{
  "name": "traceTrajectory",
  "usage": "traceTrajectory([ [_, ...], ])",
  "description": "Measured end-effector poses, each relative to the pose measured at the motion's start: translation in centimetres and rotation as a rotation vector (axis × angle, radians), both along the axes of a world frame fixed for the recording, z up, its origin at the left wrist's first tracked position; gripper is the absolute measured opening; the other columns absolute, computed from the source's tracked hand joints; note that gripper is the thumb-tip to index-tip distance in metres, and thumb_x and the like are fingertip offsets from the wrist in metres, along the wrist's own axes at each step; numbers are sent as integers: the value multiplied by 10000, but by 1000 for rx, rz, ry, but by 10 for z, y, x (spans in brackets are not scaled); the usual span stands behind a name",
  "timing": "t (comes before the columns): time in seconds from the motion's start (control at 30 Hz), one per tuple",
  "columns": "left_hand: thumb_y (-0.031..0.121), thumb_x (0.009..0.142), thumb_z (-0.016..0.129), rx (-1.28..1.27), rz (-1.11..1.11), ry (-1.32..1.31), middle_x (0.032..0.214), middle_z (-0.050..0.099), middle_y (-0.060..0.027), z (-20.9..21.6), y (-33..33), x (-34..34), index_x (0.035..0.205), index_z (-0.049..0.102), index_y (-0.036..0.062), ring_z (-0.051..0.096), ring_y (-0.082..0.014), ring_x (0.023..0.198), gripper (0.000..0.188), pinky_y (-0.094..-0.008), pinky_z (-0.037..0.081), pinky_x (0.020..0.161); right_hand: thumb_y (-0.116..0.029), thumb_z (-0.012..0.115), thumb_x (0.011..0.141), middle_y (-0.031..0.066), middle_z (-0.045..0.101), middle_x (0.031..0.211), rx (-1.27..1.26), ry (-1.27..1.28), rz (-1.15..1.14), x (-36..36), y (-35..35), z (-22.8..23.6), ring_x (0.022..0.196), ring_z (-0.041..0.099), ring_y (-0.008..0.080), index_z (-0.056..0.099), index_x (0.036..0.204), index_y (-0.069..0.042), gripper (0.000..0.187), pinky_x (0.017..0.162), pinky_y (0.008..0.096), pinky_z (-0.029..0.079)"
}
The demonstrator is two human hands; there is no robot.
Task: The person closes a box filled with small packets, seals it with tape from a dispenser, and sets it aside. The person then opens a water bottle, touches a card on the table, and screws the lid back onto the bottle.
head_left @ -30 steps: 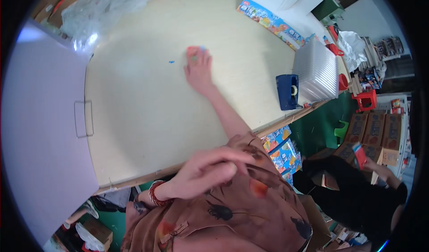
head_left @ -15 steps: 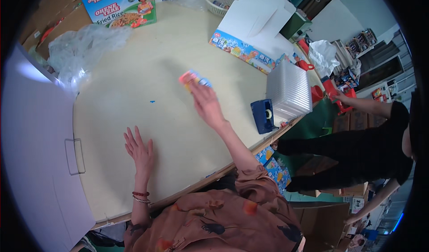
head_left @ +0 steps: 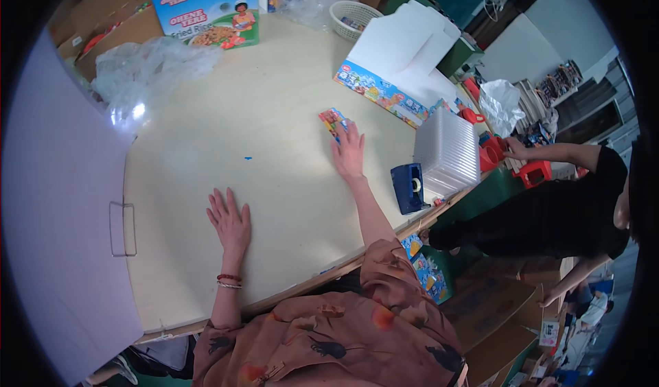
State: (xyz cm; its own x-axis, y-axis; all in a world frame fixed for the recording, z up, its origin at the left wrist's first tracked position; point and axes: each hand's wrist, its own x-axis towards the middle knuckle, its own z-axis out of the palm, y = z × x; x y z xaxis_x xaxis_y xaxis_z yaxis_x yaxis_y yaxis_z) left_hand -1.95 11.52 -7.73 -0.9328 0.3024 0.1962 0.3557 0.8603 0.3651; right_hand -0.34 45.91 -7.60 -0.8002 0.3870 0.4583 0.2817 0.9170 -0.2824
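Observation:
My left hand (head_left: 231, 224) lies on the cream tabletop (head_left: 288, 208), fingers spread, with nothing in it. Farther up and to the right, my right hand (head_left: 349, 154) has its fingers over a small, flat, colourful packet (head_left: 330, 117) at the table surface. The packet's red, yellow and blue upper end sticks out past the fingertips; the rest is covered by them. A tiny blue scrap (head_left: 248, 158) lies on the tabletop between my two hands.
An unfolded blue-and-white display box (head_left: 384, 88), clear plastic trays (head_left: 446, 147) and a blue tape dispenser (head_left: 408, 189) line the right side. A basket (head_left: 353, 18), blue food carton (head_left: 209, 16) and plastic bag (head_left: 147, 71) are behind. A co-worker (head_left: 549, 222) stands at right.
My right hand has moved right with the packet, which was blurred and above a shadow before. My left hand stays spread on the table. The whole view has shifted slightly.

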Motion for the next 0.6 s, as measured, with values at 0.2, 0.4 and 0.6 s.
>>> traceTrajectory([
  [0.2, 311, 934, 469, 100, -14, 3, 1508, 172, -180, -6, -5, 1, 1436, 281, 94, 122, -348, 1406, 578, -498, 84, 1127, -131, 531, 904, 169, 425, 1331, -462, 403, 9, 37, -34, 8, 1237, 403, 322, 505, 1243, -31, 354, 1042, 405, 330],
  [0.4, 268, 939, 469, 411, -187, -74, 1521, 151, -158, 12, 9, 4, 1446, 265, 103, 98, -348, 1411, 571, -501, 68, 1127, -6, 570, 834, 157, 560, 1183, -777, 444, 290, 51, -143, 41, 1149, 517, 305, 563, 1177, -36, 344, 976, 370, 405],
  [0.6, 253, 923, 497, 188, -576, -90, 1534, 101, -158, 38, 69, 30, 1452, 246, 93, 65, -361, 1415, 607, -529, 50, 1121, -34, 606, 806, 174, 581, 1149, -454, 496, 132, 48, -61, 102, 1126, 532, 322, 573, 1173, -50, 369, 950, 368, 426],
])
